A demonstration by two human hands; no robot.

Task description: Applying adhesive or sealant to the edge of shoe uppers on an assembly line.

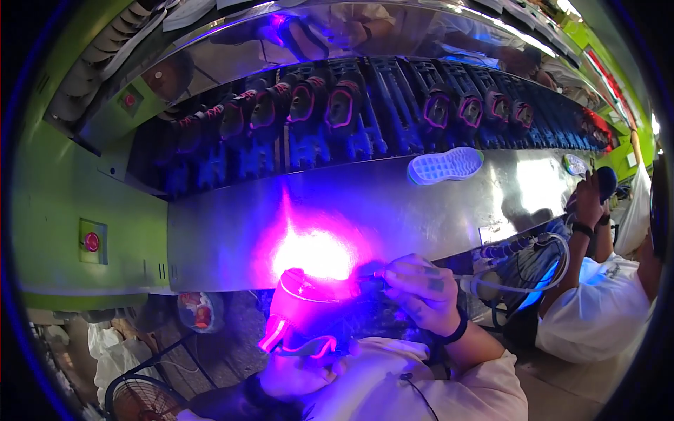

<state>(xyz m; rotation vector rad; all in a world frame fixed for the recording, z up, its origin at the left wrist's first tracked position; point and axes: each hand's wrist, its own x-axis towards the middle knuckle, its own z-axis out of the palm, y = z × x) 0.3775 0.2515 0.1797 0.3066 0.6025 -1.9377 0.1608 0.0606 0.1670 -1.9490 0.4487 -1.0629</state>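
Note:
Near the bench's front edge, a shoe upper (302,305) glows pink under bright purple light, its heel opening toward me. My left hand (298,375) is closed on it from below, the fingers partly lost in the glare. To its right, my right hand (425,291) pinches a thin, dark pen-like tool (372,276). The tool's tip points left at the upper and looks close to it; I cannot tell whether they touch.
A pale shoe sole (446,166) lies on the metal bench (217,231). Behind it runs a rack (309,151) with several dark shoes (342,105). At right, a co-worker's hand (588,200) holds a dark shoe. A fan (144,400) stands lower left, a red button (91,242) at left.

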